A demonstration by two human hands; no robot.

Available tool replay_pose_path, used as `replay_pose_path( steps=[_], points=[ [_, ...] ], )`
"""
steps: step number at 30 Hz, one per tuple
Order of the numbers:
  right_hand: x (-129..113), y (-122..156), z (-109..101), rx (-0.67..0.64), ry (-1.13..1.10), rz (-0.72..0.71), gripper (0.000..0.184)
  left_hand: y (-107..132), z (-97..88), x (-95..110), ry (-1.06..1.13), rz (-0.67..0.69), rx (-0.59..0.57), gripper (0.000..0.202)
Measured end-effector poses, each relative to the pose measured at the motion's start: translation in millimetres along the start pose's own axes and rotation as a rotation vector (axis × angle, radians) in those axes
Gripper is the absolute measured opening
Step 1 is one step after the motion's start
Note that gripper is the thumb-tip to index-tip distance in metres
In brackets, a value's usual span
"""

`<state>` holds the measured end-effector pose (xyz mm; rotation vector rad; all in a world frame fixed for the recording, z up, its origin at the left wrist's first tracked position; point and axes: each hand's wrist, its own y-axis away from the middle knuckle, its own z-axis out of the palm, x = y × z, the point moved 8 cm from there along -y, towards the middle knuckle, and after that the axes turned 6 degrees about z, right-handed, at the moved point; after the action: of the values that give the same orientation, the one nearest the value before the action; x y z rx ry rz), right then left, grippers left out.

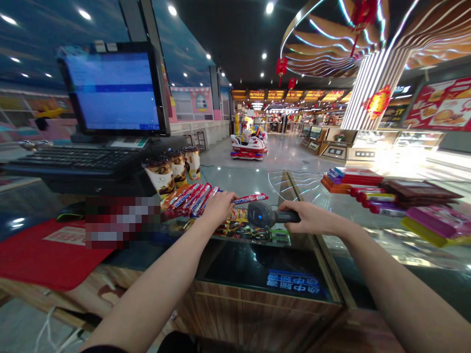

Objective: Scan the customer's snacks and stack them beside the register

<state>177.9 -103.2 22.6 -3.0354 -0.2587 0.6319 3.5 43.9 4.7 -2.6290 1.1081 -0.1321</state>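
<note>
My left hand (218,211) is closed around one end of a red Mentos roll (253,198), whose other end sticks out to the right. More Mentos packs (189,198) lie in a row just left of that hand. A black handheld barcode scanner (260,215) is in my right hand (311,216), fingers wrapped round its handle. The scanner's head points left, close to the Mentos roll. Both hands are above the glass counter (253,179); small colourful packets (239,229) show below them.
At the left stand a lit monitor (114,90), a keyboard (77,159) and a mouse (71,211) on a red mat (40,252). Several brown-and-white cups (161,175) stand behind the Mentos packs. Snack packs (382,198) lie on the right-hand counter.
</note>
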Motion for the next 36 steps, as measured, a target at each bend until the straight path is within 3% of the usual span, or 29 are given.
replay_pose_path(
  steps=[5,11,19,25,36],
  points=[
    [13.9,-0.4,-13.5,0.108,0.007,0.011,0.043,1.4,-0.7,-2.2,-0.011,-0.025,0.010,0.026],
    [38.8,0.2,-27.0,0.218,0.012,0.030,0.038,3.9,-4.6,-3.1,-0.045,-0.046,0.020,0.025],
    [51.4,-4.1,-12.3,0.152,0.087,0.065,0.049,7.7,-6.4,-10.8,-0.026,-0.116,0.012,0.024],
    [53.5,-6.5,-7.8,0.168,0.197,0.118,0.050,8.4,-5.6,-10.3,-0.009,-0.126,-0.003,0.023],
    [52.1,-5.7,-2.1,0.127,0.197,0.092,0.048,8.2,-3.3,-12.4,-0.035,-0.125,-0.004,0.026]
  ],
)
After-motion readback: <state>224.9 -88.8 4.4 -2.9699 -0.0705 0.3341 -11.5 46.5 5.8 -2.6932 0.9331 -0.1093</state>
